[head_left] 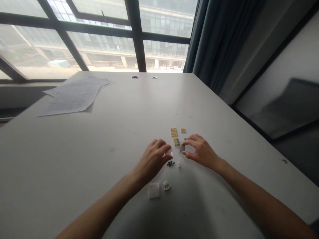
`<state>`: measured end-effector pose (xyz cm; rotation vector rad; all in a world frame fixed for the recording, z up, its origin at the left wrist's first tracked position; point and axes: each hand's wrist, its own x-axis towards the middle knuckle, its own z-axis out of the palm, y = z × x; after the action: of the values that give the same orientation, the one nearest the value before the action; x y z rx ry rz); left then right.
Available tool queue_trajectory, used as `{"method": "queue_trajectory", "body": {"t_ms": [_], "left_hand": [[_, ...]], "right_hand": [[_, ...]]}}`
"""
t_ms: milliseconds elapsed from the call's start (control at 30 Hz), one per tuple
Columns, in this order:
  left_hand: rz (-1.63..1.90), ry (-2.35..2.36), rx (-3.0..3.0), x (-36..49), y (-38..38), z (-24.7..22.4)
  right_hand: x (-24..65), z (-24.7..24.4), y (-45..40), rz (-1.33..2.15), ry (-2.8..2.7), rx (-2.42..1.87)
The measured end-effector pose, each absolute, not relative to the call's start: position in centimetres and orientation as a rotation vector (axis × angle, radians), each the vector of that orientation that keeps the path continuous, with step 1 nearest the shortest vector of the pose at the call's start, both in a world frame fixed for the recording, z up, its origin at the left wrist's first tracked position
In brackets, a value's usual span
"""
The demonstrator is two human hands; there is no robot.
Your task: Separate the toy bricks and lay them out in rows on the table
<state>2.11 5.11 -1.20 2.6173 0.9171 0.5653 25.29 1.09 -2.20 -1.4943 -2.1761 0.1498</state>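
Observation:
My left hand (pixel 156 155) is closed, thumb and fingertips pinching a small whitish, partly see-through piece (pixel 169 152) just over the table. To its right, my right hand (pixel 199 151) curves its thumb and forefinger around the ends of a small dark grey ribbed block (pixel 182 148). Just beyond the hands lie a yellow block (pixel 173 132), a smaller yellow block (pixel 183 130) and a yellow-and-grey block (pixel 176 142). Loose black bits (pixel 170 163) and small white bits (pixel 179 164) lie below the hands.
Nearer me sit a flat, square translucent piece (pixel 154 190) and a small white part (pixel 166 185). Printed sheets (pixel 74 96) overlap at the far left of the white table (pixel 119 132). Two round holes (pixel 135 77) are by the back edge, below the window; a dark curtain (pixel 211 43) hangs right.

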Motion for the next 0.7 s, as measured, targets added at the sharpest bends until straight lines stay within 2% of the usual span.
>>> {"method": "queue_trajectory", "body": {"t_ms": [300,700], "left_hand": [[0.376,0.954,2.666,6.2,5.5,-3.6],[0.419,0.980,2.609,6.3,5.3,-3.9]], "right_hand": [[27.0,-4.6,0.7,0.244,-2.235,-1.548],[26.1,-4.4,1.4,0.339,-2.253,-1.495]]}}
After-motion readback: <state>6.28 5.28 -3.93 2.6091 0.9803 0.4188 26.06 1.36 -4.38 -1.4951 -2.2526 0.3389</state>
